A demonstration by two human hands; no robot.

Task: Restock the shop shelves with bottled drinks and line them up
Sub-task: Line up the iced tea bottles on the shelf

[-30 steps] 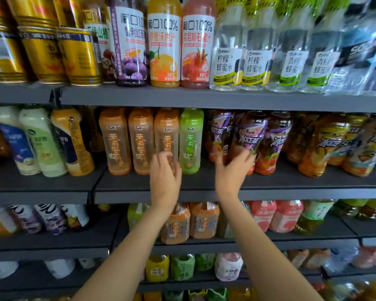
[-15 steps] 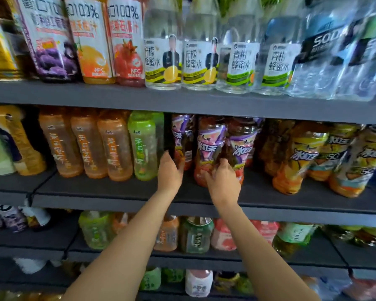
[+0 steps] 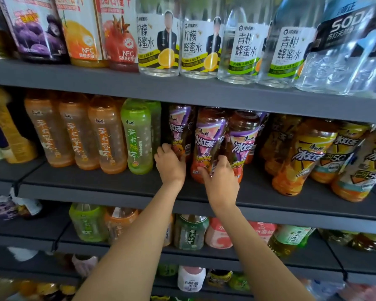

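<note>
On the grey middle shelf, our left hand curls its fingers around one purple-labelled iced tea bottle; just right of it, our right hand grips the neighbouring tea bottle, beside the green bottle.

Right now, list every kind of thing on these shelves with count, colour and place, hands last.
Juice bottles: three, purple, orange, red; top shelf, left.
Honey water bottles: four, clear; top shelf, middle.
Soda water bottles: clear, count unclear; top right.
Orange tea bottles: three; middle shelf, left.
Green tea bottle: front one; beside them.
Purple iced tea bottles: three in front; middle shelf, centre.
Yellow iced tea bottles: several; middle right.
Lower shelves: mixed bottles, blurred.
Left hand: grips leftmost purple bottle.
Right hand: grips middle purple bottle.
</note>
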